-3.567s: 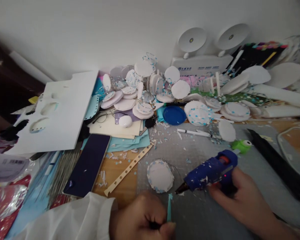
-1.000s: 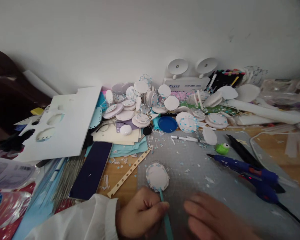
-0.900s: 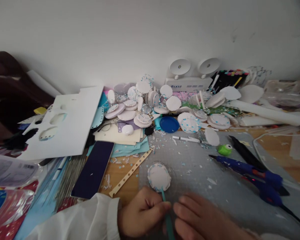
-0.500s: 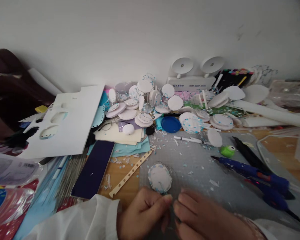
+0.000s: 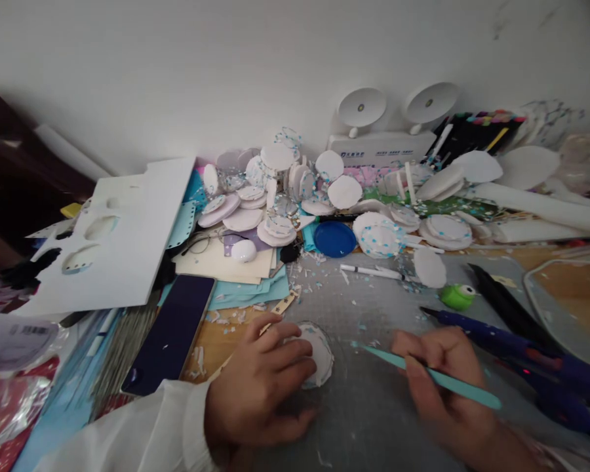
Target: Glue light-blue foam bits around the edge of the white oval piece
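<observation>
Resting flat on the white foam disc point(image 5: 319, 354), left hand point(image 5: 260, 387) covers its left part, fingers point(image 5: 288, 347) spread and pressing, not clasping. Disc lies on the grey surface point(image 5: 373, 406). Right hand point(image 5: 437, 387) pinches a teal strip point(image 5: 423, 370); blue glue gun point(image 5: 521, 354) lies just beyond.

My left hand point(image 5: 260, 387) is now lying spread over the white foam disc point(image 5: 319, 354), having given up the teal paper strip point(image 5: 432, 377). My right hand point(image 5: 437, 387) is holding that strip clear of the disc, its tip pointing left, where moments ago both hands were pinching it together.
</observation>
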The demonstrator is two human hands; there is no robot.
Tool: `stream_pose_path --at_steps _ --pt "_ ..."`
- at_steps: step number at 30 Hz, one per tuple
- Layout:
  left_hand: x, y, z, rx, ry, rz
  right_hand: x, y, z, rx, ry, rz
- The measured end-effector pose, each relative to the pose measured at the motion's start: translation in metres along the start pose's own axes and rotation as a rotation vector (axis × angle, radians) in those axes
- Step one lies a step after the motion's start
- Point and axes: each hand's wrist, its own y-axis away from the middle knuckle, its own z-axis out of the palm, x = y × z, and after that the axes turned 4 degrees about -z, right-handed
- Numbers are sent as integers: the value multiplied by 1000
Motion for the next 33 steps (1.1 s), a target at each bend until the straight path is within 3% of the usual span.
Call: stream_pose_path --at_steps 8,22,33 --pt "0 -1 7 36 -58 -6 -1 12 -1 -277 -101 36" --pt "2 -1 11 90 -98 58 0 10 5 -443 -36 -106" --pt "0 1 12 51 -98 46 -4 8 4 -505 101 -255"
